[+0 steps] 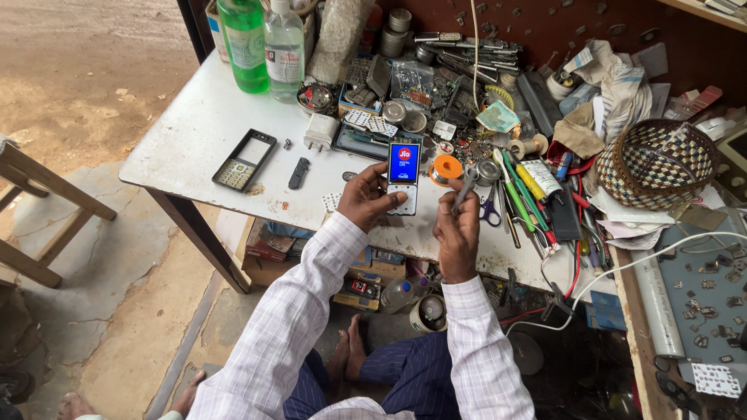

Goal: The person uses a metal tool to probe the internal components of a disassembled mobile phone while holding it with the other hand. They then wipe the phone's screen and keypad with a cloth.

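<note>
Glossy phone (404, 176): slim slab, our left hand (366, 198) fingers grasping it.
Metal tool (465, 187): thin, our right hand (457, 229) clenched round it.
Counter (194, 132): white, scuffed.

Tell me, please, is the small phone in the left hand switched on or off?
On: the phone held upright in the left hand shows a lit blue screen.

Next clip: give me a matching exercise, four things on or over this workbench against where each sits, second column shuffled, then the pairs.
Things:
1. small phone with a lit blue screen
2. green plastic bottle
3. woven checked basket
4. black phone front frame with keypad

Places:
A. lying flat on the white tabletop, left of the hands
B. far left corner of the table, beside a clear bottle
C. held in the left hand
D. right end of the bench, among papers

Pairs: 1-C, 2-B, 3-D, 4-A
</note>
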Demonstrator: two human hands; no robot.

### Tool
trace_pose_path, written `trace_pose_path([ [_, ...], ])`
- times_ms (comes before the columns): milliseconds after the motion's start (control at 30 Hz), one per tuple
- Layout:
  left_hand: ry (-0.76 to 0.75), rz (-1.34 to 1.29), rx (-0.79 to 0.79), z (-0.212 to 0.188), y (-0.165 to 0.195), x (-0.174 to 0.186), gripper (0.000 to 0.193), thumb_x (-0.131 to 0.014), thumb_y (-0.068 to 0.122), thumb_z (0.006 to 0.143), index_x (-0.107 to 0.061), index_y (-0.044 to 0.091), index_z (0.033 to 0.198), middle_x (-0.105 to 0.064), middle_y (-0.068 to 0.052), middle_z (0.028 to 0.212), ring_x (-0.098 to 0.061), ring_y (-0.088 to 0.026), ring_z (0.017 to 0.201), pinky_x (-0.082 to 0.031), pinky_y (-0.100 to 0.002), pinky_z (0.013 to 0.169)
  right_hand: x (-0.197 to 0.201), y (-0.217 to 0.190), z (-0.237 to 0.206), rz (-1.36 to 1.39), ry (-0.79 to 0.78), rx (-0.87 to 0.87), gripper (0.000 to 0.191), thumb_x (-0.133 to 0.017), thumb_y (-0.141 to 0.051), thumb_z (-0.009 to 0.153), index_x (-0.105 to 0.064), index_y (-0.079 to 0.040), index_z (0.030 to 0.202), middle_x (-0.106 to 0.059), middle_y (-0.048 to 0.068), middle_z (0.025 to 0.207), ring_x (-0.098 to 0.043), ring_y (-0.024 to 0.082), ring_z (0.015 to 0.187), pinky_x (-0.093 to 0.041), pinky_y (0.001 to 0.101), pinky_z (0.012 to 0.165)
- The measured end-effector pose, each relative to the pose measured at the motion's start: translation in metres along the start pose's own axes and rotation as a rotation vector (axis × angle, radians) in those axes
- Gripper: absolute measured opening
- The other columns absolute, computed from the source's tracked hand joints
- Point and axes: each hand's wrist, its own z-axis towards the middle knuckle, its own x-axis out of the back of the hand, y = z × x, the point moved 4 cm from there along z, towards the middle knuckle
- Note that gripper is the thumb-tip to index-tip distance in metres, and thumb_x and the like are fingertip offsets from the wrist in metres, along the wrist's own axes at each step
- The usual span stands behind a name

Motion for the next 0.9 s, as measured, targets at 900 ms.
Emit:
trace_pose_path([
  [900, -0.027, 0.004, 0.057, -0.003, 0.012, -0.005, 0.067, -0.077, 0.004, 0.089, -0.046, 0.000, 0.149, -0.073, -0.013, 0.117, -0.071, -0.015, 0.101, -0.062, -0.031, 0.086, 0.020, 0.021, -0.003, 0.102, 0.113, 0.119, 0.027, -0.065, -0.014, 0.108, -0.066, -0.003, 0.132, -0.068, 0.006, 0.117, -0.067, 0.015, 0.106, -0.060, 0.0354, 0.097],
])
